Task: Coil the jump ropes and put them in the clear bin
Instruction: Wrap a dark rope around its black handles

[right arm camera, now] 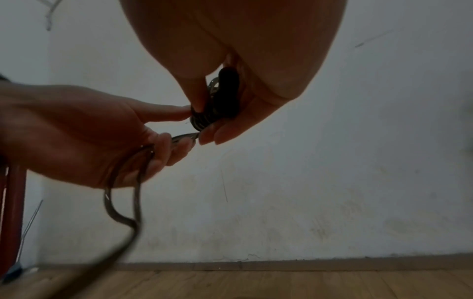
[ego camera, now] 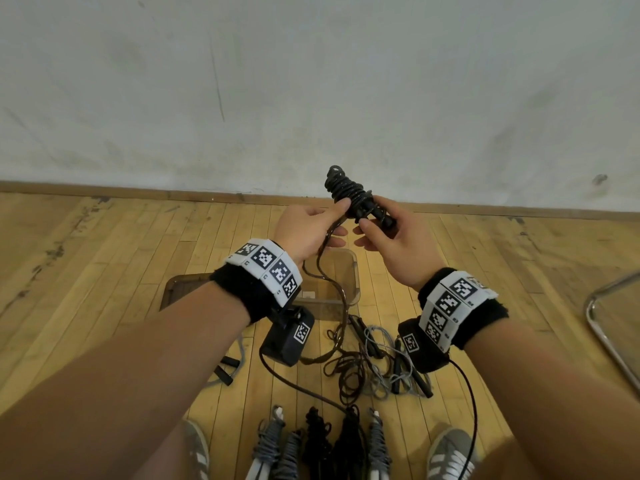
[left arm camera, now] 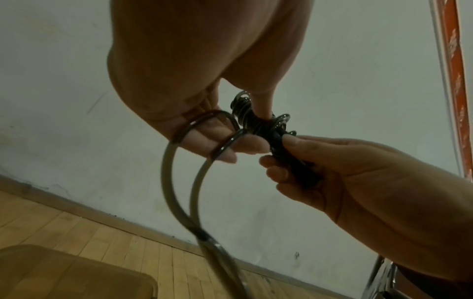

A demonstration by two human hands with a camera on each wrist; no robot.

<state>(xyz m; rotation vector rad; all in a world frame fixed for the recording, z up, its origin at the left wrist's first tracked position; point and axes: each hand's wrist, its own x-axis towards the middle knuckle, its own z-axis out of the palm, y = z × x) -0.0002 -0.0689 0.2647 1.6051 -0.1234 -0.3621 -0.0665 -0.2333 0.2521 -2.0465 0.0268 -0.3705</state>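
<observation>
Right hand (ego camera: 391, 237) grips coiled rope (ego camera: 349, 194); left hand (ego camera: 308, 230) pinches strand.

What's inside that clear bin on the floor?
The clear bin shows only a small pale label-like patch and floor through its walls; no coiled rope. The left hand and wrist cover part of it.

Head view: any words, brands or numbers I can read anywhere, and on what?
No readable words, brands or numbers.
Left wristband: black-and-white square code patterns only; the tiny marks beneath are too small to read.
Right wristband: the same.
Left wrist camera: one square code, no text.
</observation>
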